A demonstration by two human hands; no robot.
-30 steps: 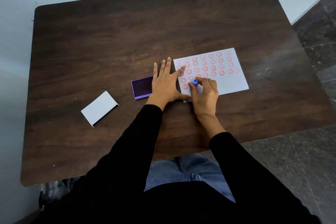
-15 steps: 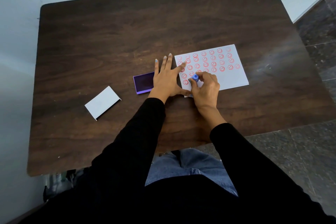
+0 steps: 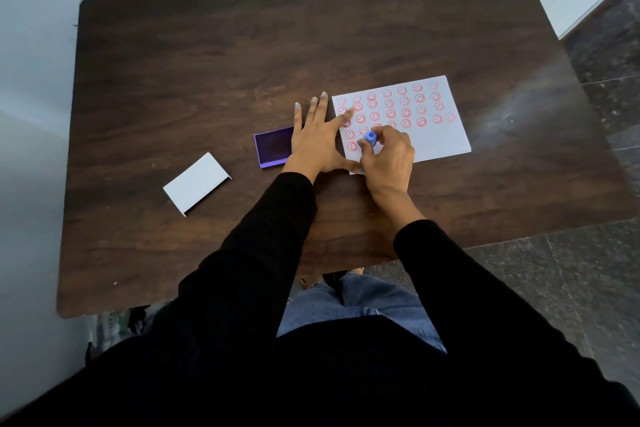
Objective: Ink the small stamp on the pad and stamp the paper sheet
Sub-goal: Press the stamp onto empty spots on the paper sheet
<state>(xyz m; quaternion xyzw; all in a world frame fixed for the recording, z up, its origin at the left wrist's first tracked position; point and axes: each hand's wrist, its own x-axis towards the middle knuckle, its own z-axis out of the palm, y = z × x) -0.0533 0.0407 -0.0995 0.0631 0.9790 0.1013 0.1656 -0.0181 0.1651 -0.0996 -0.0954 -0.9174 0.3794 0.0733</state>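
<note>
- The right hand [image 3: 389,158] pinches the small blue stamp [image 3: 370,139] between thumb and fingertips, the stamp's top showing just above the thumb tip; its lower end is hidden, so I cannot tell whether it touches the sheet.
- The paper sheet [image 3: 436,140] lies under those fingers, with rows of red smiley prints running away from the fingertips; the strip by the right knuckles is bare.
- The left hand [image 3: 317,142] lies flat with fingers spread and grasps nothing; its index fingertip and thumb press on the sheet's near edge.
- The purple ink pad [image 3: 273,146] sits just beside the left hand's little-finger side, partly under the palm's edge.
- A white lid [image 3: 196,183] rests well apart from both hands on the dark wooden table [image 3: 207,62].
</note>
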